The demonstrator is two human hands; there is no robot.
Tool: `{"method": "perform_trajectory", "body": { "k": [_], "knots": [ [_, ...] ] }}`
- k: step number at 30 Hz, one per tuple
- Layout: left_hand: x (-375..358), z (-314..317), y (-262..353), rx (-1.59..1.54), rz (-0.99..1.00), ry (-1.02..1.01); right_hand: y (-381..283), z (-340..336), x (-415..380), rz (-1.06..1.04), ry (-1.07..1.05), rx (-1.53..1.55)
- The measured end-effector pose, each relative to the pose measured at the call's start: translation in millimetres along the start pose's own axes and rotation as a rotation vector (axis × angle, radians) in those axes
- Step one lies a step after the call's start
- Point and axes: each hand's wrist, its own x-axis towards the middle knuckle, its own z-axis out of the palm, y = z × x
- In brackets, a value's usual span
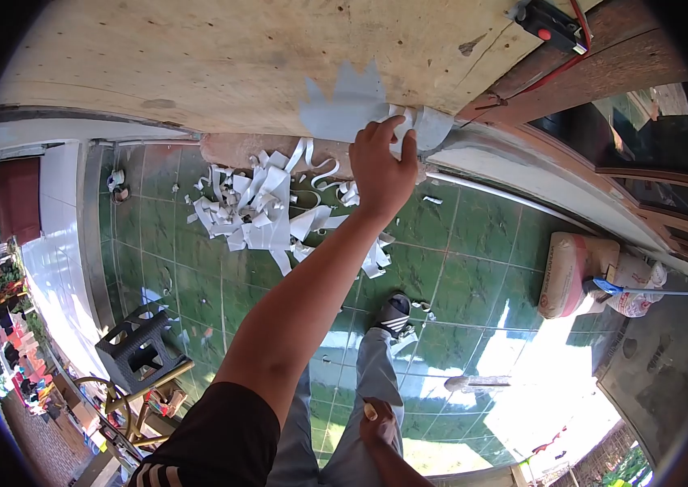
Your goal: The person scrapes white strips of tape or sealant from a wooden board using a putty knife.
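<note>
My left hand (384, 166) reaches up to a light wooden board (222, 69), its fingers bent around the curled edge of a grey-white sheet. That sheet (340, 114) clings to the lower part of the board with a jagged upper outline, and its right end is peeling away. Down by my right leg, my right hand (380, 428) is closed around a thing with a pale, rounded, wood-like end (370, 412); the rest of it is hidden. Torn white strips (258, 203) lie heaped on the floor below the board.
Green tiles (474, 223) cover the floor. A dark plastic stool (137, 349) stands at left, filled sacks (575, 276) at right with a blue-headed, long-handled tool (628, 288). A black device with a red button (547, 28) sits at the upper right.
</note>
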Motion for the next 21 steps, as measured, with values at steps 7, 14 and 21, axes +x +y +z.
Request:
{"method": "perform_trajectory", "body": {
  "k": [7, 14, 21],
  "knots": [
    [26.0, 32.7, 13.8, -0.077, -0.347, -0.147, 2.2, 1.5, 0.7, -0.012, 0.029, -0.005],
    [10.8, 36.4, 9.0, -0.120, -0.383, -0.081, 3.3, 0.4, -0.4, 0.021, 0.002, -0.002],
    [2.8, 31.9, 5.8, -0.178, -0.468, -0.108, 3.9, -0.5, -0.6, 0.010, 0.003, -0.004]
  ]
}}
